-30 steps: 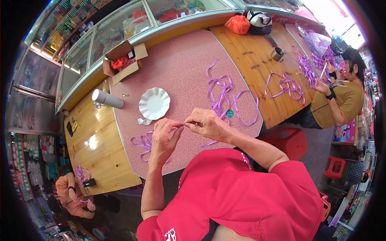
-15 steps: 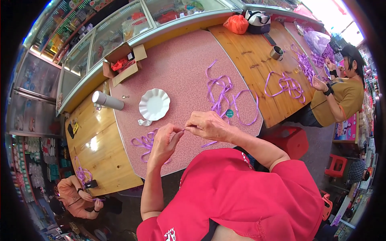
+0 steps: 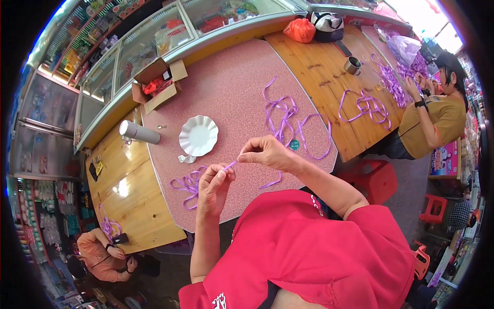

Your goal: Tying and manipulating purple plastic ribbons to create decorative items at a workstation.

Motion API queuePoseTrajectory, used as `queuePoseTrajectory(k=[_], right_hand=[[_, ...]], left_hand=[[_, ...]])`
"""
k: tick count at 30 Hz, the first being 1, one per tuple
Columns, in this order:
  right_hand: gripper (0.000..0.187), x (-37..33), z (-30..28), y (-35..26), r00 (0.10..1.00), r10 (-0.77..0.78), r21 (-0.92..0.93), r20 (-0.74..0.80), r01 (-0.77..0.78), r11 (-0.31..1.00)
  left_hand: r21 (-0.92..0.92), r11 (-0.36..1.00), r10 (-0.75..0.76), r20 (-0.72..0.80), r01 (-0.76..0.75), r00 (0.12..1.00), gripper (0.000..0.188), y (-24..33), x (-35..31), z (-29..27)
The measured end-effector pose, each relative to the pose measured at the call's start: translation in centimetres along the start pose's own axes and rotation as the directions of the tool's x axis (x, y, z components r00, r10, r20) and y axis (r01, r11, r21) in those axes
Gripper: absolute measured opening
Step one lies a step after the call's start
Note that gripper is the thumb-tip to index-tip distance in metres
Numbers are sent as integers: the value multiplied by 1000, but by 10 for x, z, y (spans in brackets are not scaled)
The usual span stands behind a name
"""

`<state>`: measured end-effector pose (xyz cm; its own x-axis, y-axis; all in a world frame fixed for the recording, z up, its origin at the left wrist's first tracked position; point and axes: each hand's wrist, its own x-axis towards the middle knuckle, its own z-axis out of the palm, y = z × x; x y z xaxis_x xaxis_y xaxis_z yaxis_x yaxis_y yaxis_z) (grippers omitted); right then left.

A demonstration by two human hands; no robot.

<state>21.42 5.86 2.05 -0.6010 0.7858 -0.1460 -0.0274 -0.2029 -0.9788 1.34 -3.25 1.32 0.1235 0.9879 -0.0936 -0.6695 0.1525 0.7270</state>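
A short stretch of purple ribbon [image 3: 231, 165] runs between my two hands above the pink table. My left hand [image 3: 213, 189] is closed on it with thumb and fingers. At its upper end, the thumb and fingertips of my right hand [image 3: 266, 154] pinch the same ribbon. Loops of purple ribbon [image 3: 189, 186] lie on the table beside my left hand, partly hidden by it. A longer tangle of ribbon [image 3: 280, 115] lies beyond my right hand, close to a small green round piece [image 3: 294, 144].
A white scalloped plate [image 3: 198, 135] sits mid-table, with crumpled clear wrapping [image 3: 186, 159] beside it. Further left stand a thermos [image 3: 139, 132] and an open cardboard box [image 3: 159, 99]. A metal mug [image 3: 352, 66] stands right. Co-workers sit both sides; a red stool [image 3: 375, 181] stands right.
My hands have moved slightly apart, uncovering the ribbon between them. My right hand has risen a little. The co-worker at right has drawn their hands toward the ribbon pile.
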Motion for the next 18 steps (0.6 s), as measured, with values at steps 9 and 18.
queuePoseTrajectory(k=[9,18], right_hand=[[18,-10,27,3,968,-178,-80,-178,166,983],[26,-16,21,5,987,155,64,-46,-152,986]], left_hand=[[403,887,313,-166,-226,935,7,-16,7,19],[867,-143,260,499,-478,827,20,16,9,33]])
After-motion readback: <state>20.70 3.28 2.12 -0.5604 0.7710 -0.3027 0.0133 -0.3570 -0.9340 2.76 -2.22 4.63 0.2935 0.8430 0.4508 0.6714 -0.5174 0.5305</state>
